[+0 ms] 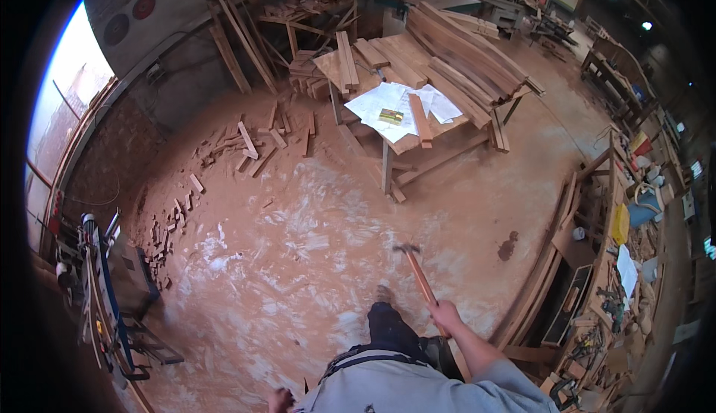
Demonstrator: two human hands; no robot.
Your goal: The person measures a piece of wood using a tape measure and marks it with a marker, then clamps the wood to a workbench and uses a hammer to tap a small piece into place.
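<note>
My right hand (445, 316) is wrapped round the wooden handle of a hammer (422, 279). Its metal head points away from me, low over the dusty floor, and the handle's end runs back past my hand toward my side. At the lower edge, left of my body, my left hand (281, 399) shows only in part. Its fingers look curled, with nothing visible in them. Ahead stands a wooden worktable (409, 143) bearing paper sheets (373, 107), a small yellow-green packet (391, 116), a short board (420, 121) and a stack of long planks (470, 55).
Wood offcuts (250, 141) lie scattered on the floor to the left. A machine (112, 286) stands at the near left. Along the right runs a cluttered bench (626, 309) with tools, a yellow container (620, 224) and a blue bucket (644, 210). Long boards (541, 271) lean beside it.
</note>
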